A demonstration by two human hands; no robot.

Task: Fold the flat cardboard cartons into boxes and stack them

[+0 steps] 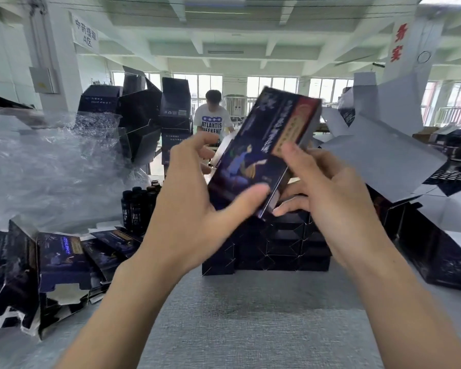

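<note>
At the left of the frame a heap of crumpled clear plastic wrap (37, 161) is piled on the grey desk (250, 320). Below it, in the lower left corner, dark blue flat cartons (61, 259) are spread in a loose overlapping fan, probably so that each can be taken up in turn. Just right of them, a cluster of small dark bottles (136, 209) is stood upright.

At centre, a printed dark blue carton (261, 153) is held up in the air between both hands, tilted with its upper end leaning to the right, well above the desk. It appears partly opened into a sleeve; blur hides the detail. The left hand (197, 198) is curled round the carton's left edge, with the thumb pressed on the lower front face. The right hand (325, 187) is closed on the right edge, with one finger laid on the front and others tucked under the lower end. This two-sided hold is judged to serve for squaring the sleeve and tucking in the bottom flaps.

Directly beneath the hands, a stack of folded boxes (266, 249) is set in neat rows on the desk, close by for adding the next one. Behind, a person in a white T-shirt (212, 121) is seen. At the right, large opened cartons with white insides (383, 155) are heaped.
</note>
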